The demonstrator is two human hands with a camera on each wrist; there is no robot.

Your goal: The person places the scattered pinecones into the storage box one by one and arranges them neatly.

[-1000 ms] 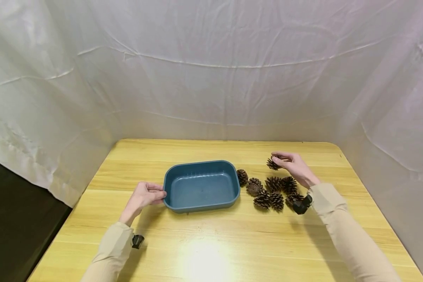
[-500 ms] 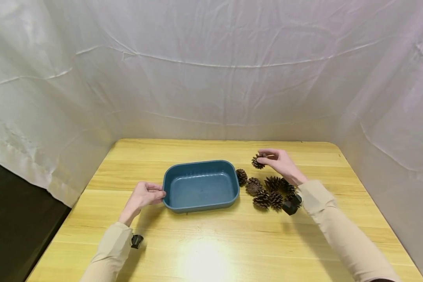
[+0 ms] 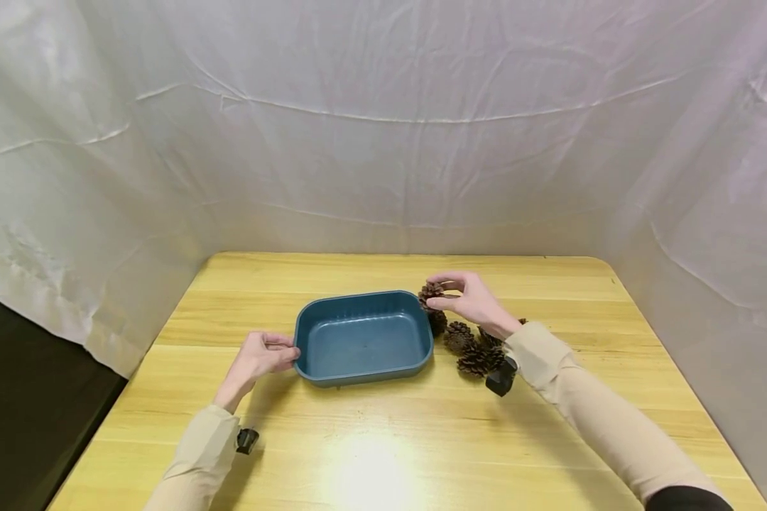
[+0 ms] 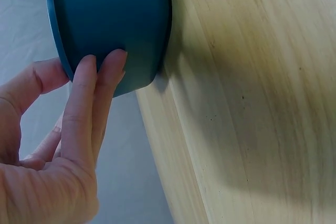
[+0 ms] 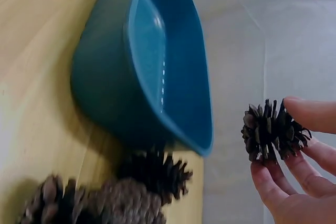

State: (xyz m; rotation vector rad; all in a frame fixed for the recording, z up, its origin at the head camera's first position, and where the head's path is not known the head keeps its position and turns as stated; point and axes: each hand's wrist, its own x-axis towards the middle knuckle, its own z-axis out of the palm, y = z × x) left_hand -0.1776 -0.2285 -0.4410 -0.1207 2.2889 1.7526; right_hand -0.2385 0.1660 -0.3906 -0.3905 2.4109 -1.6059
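A blue rectangular plastic bin [image 3: 364, 374] with rounded corners stands on the wooden table, its inside bare. My left hand [image 3: 263, 358] pinches the bin's left rim, thumb over the edge and fingers against the outer wall, as the left wrist view shows. Between the thumb and fingers of my right hand [image 3: 469, 298] is a brown pinecone [image 5: 273, 129], held up by the bin's right back corner. Just below it, another pinecone [image 5: 155, 174] lies against the bin's right end. My right wrist and sleeve partly cover the other pinecones.
Several pinecones [image 3: 476, 358] lie clustered right of the bin, under my right forearm. The wooden table [image 3: 281, 273] ends at a pale hanging cloth [image 3: 383, 170] behind and at the sides. Something black [image 3: 32, 404] is beyond the table's left edge.
My right hand has carried the pinecone leftward from above the far side of the cluster to the bin's right back corner. My left hand has stayed on the rim.
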